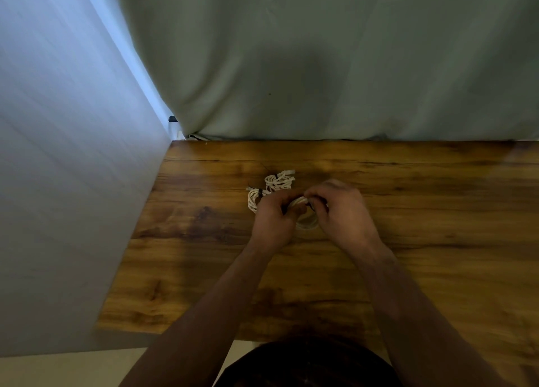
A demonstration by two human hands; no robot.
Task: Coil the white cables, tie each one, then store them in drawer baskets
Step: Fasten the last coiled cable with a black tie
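Wooden table (423,182), toward its far edge: first tied coil (253,202) lies partly hidden behind the left hand (272,219); second tied coil (279,180) lies just beyond it. Third coil (307,225) sits between both hands. Left hand and right hand (341,208) each pinch it with curled fingers.

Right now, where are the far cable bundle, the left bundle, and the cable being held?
far cable bundle (280,181): head view, middle of its loops.
left bundle (252,201): head view, its outer left loops.
held cable (307,227): head view, lower loop of the coil.
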